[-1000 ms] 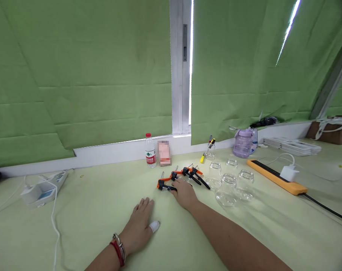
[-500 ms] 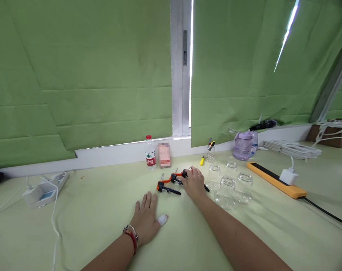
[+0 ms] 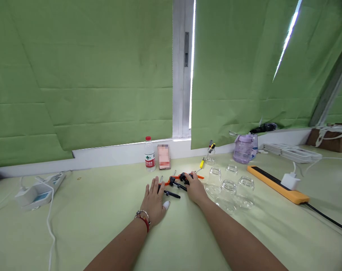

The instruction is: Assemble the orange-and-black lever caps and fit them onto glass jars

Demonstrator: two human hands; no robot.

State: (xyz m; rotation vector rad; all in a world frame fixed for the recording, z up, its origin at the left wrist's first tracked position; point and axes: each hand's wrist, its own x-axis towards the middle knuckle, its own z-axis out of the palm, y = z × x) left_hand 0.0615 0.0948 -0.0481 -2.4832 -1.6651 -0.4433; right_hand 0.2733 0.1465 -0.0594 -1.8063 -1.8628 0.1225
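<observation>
Several orange and black clamps lie side by side on the pale green table. My left hand (image 3: pixel 154 205), palm down with fingers stretched out, reaches over the end of the left clamp (image 3: pixel 171 194) and partly hides it. A white wrap covers its thumb. Between my hands lies the middle clamp (image 3: pixel 178 185), its black handle pointing right. The fingers of my right hand (image 3: pixel 197 190) are curled on the black part of the right clamp (image 3: pixel 184 177). An orange end of that clamp sticks out beyond the fingers.
Several clear glass jars (image 3: pixel 228 186) stand upside down right of my right hand. Behind are a water bottle (image 3: pixel 149 162), a phone (image 3: pixel 163 157), a jar of screwdrivers (image 3: pixel 211 156) and a purple jug (image 3: pixel 243 149). Power strips lie left (image 3: pixel 37 194) and right (image 3: pixel 296 194).
My left hand has moved forward and right, onto the left clamp's end. My right hand has shifted slightly nearer, and the right clamp has turned under its fingers.
</observation>
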